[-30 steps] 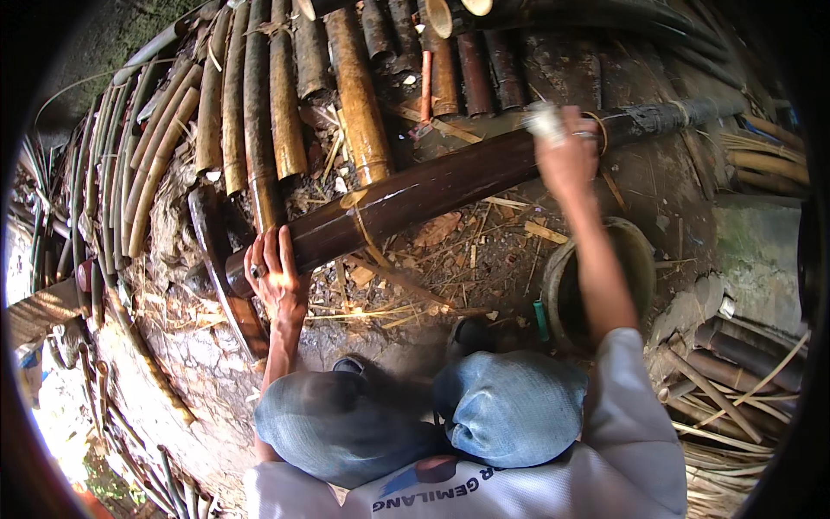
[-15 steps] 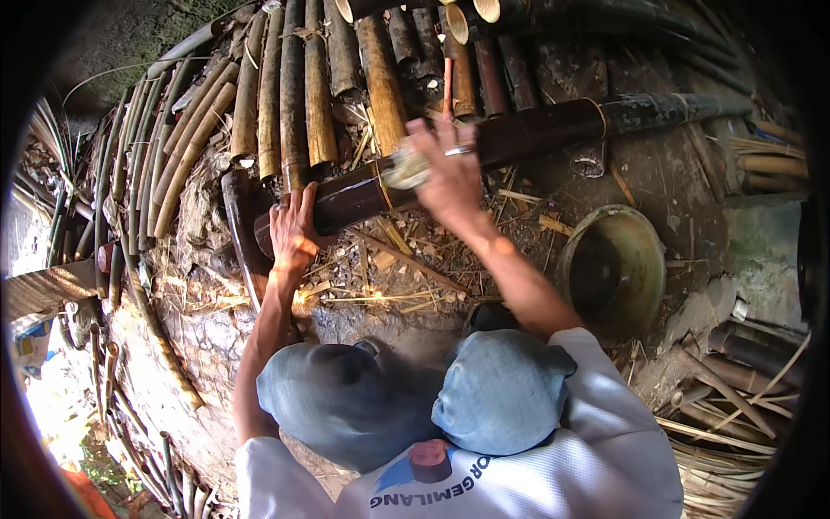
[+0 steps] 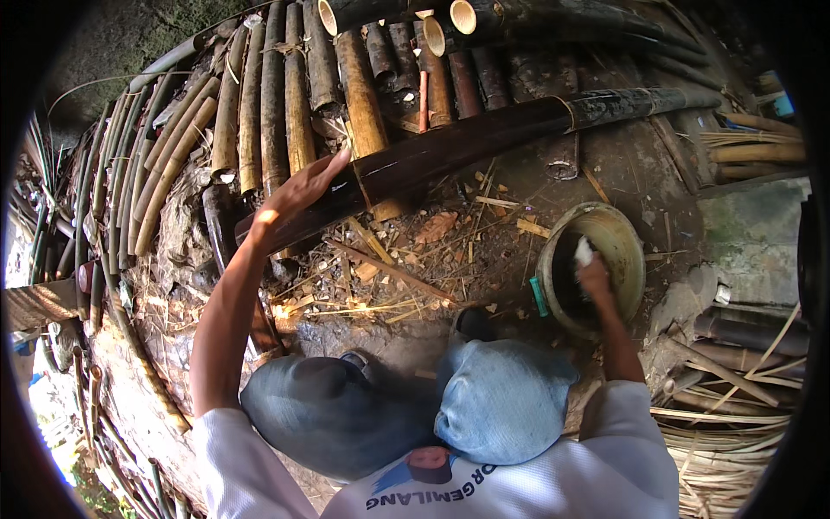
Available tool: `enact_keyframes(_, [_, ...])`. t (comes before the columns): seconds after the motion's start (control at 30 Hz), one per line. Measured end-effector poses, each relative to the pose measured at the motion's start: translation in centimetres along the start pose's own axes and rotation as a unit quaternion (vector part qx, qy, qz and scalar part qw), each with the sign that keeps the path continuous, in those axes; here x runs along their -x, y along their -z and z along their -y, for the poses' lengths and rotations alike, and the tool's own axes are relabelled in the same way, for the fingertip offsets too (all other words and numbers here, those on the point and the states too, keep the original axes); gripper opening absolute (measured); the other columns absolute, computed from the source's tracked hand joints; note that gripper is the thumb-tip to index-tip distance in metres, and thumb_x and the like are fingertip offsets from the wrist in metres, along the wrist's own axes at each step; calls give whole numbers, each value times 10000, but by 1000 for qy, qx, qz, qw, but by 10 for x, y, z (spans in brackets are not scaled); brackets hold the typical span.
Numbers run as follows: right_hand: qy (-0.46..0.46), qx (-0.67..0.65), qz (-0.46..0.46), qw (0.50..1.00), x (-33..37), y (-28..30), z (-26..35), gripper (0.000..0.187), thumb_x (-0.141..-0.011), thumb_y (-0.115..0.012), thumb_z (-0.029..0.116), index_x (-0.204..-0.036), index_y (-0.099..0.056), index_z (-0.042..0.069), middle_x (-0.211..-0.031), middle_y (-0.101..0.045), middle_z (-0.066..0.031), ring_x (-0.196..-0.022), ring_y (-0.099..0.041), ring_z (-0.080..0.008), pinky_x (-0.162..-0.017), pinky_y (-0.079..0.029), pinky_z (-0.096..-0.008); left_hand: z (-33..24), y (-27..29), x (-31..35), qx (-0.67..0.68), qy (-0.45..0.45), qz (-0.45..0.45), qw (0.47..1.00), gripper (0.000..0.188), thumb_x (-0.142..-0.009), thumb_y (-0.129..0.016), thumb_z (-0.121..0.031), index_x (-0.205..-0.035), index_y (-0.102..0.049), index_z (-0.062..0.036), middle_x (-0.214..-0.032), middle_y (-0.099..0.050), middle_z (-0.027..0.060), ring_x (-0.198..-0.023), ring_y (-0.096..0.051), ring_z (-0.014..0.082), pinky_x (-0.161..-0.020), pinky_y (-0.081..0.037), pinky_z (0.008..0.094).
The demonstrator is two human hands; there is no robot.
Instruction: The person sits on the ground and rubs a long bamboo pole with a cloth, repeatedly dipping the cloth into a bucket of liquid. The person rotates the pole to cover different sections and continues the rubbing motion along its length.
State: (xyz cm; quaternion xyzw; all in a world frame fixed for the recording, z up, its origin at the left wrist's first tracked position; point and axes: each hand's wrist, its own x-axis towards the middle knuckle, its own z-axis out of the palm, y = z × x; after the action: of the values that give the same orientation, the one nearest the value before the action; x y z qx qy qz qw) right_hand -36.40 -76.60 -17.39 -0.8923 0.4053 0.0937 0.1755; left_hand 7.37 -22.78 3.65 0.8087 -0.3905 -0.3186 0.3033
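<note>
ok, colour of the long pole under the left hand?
Dark brown, near black, glossy; the long bamboo pole under the left hand shows best in the head view.

A worker is wearing a white short-sleeved shirt with a blue graphic and dark lettering across the chest, and blue-grey trousers showing worn and faded at both knees. Both forearms are showing bare below the sleeves, with no gloves on either hand.
</note>
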Motion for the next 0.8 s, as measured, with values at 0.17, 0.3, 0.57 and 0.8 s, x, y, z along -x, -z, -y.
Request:
enact_keyframes(0.17, [-35, -198, 202, 959, -6, -23, 0, 542, -953, -621, 256, -1387, -519, -51, -1068, -697, -205, -867, -689, -394, -781, -574, -503, -6, -22, -111, 226, -65, -14, 972, 960, -1004, -223, -779, -1532, -478, -19, -1675, -313, 189, -1560, -266, 338, -1290, -162, 450])
enact_keyframes(0.3, [-80, -677, 259, 684, 13, 121, 130, 436, -999, -605, 417, -1186, -658, 26, -961, -711, -102, -820, -704, -231, -760, -592, -381, -5, 5, -125, 253, 226, 9, 941, 1085, -897, -90, -910, -1547, -506, -148, -1646, -336, 237, -1538, -287, 396, -1273, -87, 548])
enact_keyframes(0.57, [290, -295, -71, 908, -37, 74, 422, 411, -906, -791, 369, -1197, -713, 90, -1136, -731, -108, -1166, -629, -260, -1116, -376, -454, -45, -2, -175, 391, 210, 23, 896, 1095, -866, -119, -947, -1675, -208, -214, -1653, -291, 288, -1582, -129, 412, -1267, -82, 554])
enact_keyframes(0.8, [251, -81, -289, 920, -169, 100, 301, 550, -987, -609, 226, -1512, -478, 131, -1557, -501, -109, -1463, -409, -420, -1241, -142, -630, -79, -48, -144, -86, 154, -7, 984, 1249, -780, -535, -908, -1675, -106, -149, -1592, -368, 288, -1454, -409, 426, -1211, -325, 549])
